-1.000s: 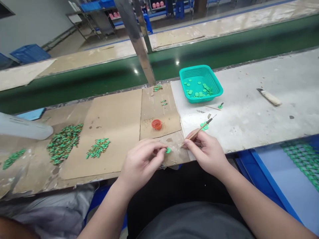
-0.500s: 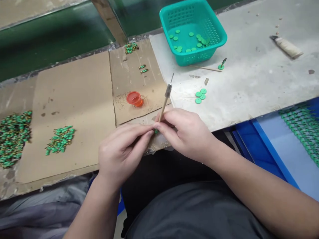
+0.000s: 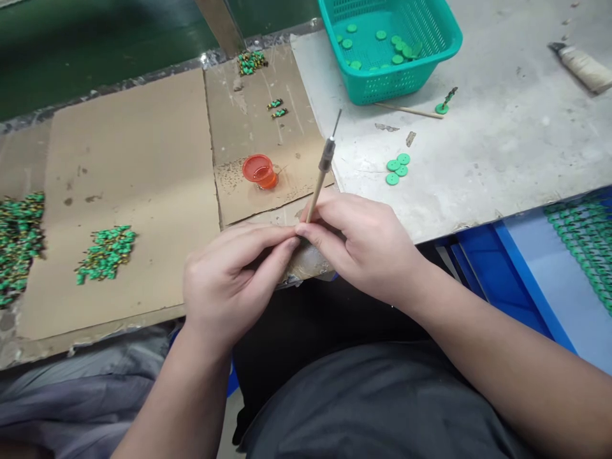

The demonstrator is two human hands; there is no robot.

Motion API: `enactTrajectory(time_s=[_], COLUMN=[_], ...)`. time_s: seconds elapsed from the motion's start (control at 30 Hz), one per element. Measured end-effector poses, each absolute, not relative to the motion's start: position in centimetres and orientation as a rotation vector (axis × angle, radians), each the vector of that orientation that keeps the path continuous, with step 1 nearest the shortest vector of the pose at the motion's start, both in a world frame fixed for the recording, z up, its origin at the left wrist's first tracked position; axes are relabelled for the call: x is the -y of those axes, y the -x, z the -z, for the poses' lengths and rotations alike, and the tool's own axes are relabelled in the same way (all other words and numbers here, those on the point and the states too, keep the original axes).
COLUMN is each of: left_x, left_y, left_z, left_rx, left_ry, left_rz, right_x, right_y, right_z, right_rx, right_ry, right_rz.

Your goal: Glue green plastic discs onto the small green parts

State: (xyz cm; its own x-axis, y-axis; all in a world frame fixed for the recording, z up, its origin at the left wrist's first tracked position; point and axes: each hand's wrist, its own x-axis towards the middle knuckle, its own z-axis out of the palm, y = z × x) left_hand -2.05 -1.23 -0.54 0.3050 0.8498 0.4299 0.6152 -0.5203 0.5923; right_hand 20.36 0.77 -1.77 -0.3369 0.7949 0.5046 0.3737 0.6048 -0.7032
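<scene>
My right hand [image 3: 368,245] is closed around a thin wooden stick tool [image 3: 318,185], whose dark collar and fine metal tip point up and away. Thumb and forefinger of my left hand [image 3: 234,274] are pinched together, their tips meeting my right fingertips; whatever they hold is hidden. Beyond the hands stands a small red cup [image 3: 262,171] with liquid on the cardboard. Four or so green discs, several in all [image 3: 398,169], lie on the pale surface right of the tool.
A teal basket [image 3: 392,80] holds green discs. A stick [image 3: 408,111], a disc with an upright piece [image 3: 442,108] and a tube [image 3: 586,67] lie right. Small green-and-gold pieces are heaped on the cardboard [image 3: 138,140] at left. Blue trays [image 3: 516,268] sit below the table edge.
The view has shifted, so the table things appear higher. Both hands remain together at the table edge. The green bit seen between the fingertips before is now hidden.
</scene>
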Motion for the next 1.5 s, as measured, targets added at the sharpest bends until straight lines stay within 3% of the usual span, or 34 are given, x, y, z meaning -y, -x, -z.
enactTrajectory(time_s=[0.73, 0.97, 1.17, 1.5], left_x=[1.2, 1.1, 1.4, 2.2], left_y=[2.2, 1.8, 1.6, 1.1], left_z=[0.6, 0.0, -2.2, -5.9], left_rx=[-1.376, -1.472, -1.393, -1.093], left_ry=[-2.169, -1.952, -1.421, -1.228], left_rz=[-1.047, -1.05, -1.125, -1.09], right_x=[-1.4, -0.4, -0.1, -0.1], right_y=[-19.9, -22.3, -23.1, -23.0], right_z=[0.5, 0.7, 1.1, 1.1], right_rx=[2.005, 1.467, 1.389, 1.438], right_ry=[0.893, 1.132, 1.1, 1.141], right_rz=[-0.762, -0.977, -1.149, -1.168])
